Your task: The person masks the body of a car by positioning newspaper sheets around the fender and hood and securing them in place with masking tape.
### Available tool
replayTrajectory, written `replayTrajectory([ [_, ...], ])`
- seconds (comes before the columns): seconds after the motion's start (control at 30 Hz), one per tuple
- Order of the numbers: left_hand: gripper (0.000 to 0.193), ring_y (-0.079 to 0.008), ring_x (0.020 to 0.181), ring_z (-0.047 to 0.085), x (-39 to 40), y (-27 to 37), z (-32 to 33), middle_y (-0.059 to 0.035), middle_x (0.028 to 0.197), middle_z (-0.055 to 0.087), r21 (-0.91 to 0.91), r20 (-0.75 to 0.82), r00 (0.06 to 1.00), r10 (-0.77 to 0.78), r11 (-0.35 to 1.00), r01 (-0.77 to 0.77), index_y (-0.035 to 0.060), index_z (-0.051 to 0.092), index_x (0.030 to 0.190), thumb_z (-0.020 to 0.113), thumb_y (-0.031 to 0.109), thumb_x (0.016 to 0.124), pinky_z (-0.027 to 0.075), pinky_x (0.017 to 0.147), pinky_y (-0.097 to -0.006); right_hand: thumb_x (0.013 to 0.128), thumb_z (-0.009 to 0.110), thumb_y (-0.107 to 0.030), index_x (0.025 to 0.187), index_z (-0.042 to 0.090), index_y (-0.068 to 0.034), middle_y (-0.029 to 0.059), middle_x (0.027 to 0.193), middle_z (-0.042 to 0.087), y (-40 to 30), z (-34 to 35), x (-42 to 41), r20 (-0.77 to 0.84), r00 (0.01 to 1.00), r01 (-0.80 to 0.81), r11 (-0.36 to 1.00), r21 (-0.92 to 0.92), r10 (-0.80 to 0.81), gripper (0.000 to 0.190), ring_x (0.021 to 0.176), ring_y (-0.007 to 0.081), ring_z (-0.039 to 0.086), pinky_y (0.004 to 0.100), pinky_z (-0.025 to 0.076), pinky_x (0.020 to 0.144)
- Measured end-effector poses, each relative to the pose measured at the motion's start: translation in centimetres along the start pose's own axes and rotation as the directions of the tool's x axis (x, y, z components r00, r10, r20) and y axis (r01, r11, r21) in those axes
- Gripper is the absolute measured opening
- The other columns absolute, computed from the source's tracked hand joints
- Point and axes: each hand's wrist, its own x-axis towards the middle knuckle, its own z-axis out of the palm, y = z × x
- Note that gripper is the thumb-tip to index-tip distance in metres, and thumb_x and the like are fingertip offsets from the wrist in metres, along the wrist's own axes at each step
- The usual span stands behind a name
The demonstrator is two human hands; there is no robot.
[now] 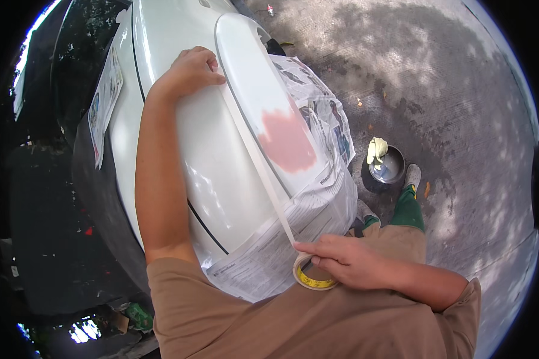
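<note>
A strip of masking tape point(254, 152) runs taut along the edge of a raised white car body panel point(247, 76). My left hand point(191, 72) holds its far end, thumb and fingers against the bodywork at the panel's upper edge. Nearer to me, my right hand point(352, 262) grips the masking tape roll point(315, 282), whose yellow inner core shows; the strip comes off it by my fingertips. A dull pink patch point(287, 141) marks the panel's lower half. Newspaper sheets point(269, 251) cover the bodywork below the panel and along its right side.
On the concrete ground point(467, 148) at right stands a round metal basin point(393, 166) with a pale yellow cloth point(377, 149) over its rim, close to my shoe point(413, 174). More newspaper point(105, 103) hangs on the car's left side, near the dark glass point(83, 49).
</note>
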Motion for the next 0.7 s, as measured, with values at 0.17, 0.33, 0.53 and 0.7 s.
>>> replayTrajectory([
  [0.17, 0.037, -0.0292, 0.132, 0.046, 0.4, 0.0, 0.4, -0.0119, 0.136, 0.058, 0.045, 0.009, 1.0, 0.02, 0.999, -0.021, 0.0056, 0.058, 0.098, 0.077, 0.028, 0.075, 0.043, 0.108, -0.0372, 0.101, 0.056, -0.015, 0.144, 0.058, -0.013, 0.0131, 0.091, 0.057, 0.3, -0.4, 0.1, 0.005, 1.0, 0.017, 0.998, 0.068, -0.017, 0.043, 0.087, 0.0304, 0.06, 0.0386, 0.049, 0.08],
  [0.33, 0.036, -0.0318, 0.128, 0.048, 0.6, -0.1, 0.9, -0.0114, 0.125, 0.062, 0.046, -0.068, 0.997, 0.045, 0.998, -0.042, 0.0048, 0.064, 0.096, 0.079, 0.03, 0.076, 0.046, 0.105, -0.041, 0.102, 0.056, -0.014, 0.143, 0.059, -0.013, 0.0129, 0.09, 0.057, 0.5, -0.7, 0.2, -0.021, 0.999, 0.029, 0.994, 0.11, -0.027, 0.042, 0.085, 0.0295, 0.06, 0.0374, 0.049, 0.079],
  [0.53, 0.035, -0.0313, 0.127, 0.05, 0.8, -0.2, 1.1, -0.0118, 0.125, 0.062, 0.072, -0.083, 0.996, 0.045, 0.997, -0.039, 0.0059, 0.065, 0.098, 0.079, 0.029, 0.076, 0.046, 0.105, -0.04, 0.102, 0.056, -0.014, 0.143, 0.059, -0.014, 0.0129, 0.089, 0.056, 0.8, -1.0, 0.5, 0.017, 1.0, -0.014, 0.994, 0.11, 0.012, 0.041, 0.084, 0.0295, 0.059, 0.0379, 0.049, 0.078],
  [0.7, 0.035, -0.0313, 0.126, 0.05, 1.0, -0.3, 1.3, -0.0111, 0.125, 0.063, 0.088, -0.099, 0.994, 0.036, 0.996, -0.028, 0.0067, 0.065, 0.098, 0.078, 0.03, 0.075, 0.046, 0.106, -0.0397, 0.101, 0.056, -0.008, 0.144, 0.058, -0.013, 0.0094, 0.087, 0.053, 0.9, -1.1, 1.0, 0.013, 1.0, 0.017, 0.996, 0.092, -0.018, 0.044, 0.082, 0.0237, 0.058, 0.0344, 0.047, 0.078],
])
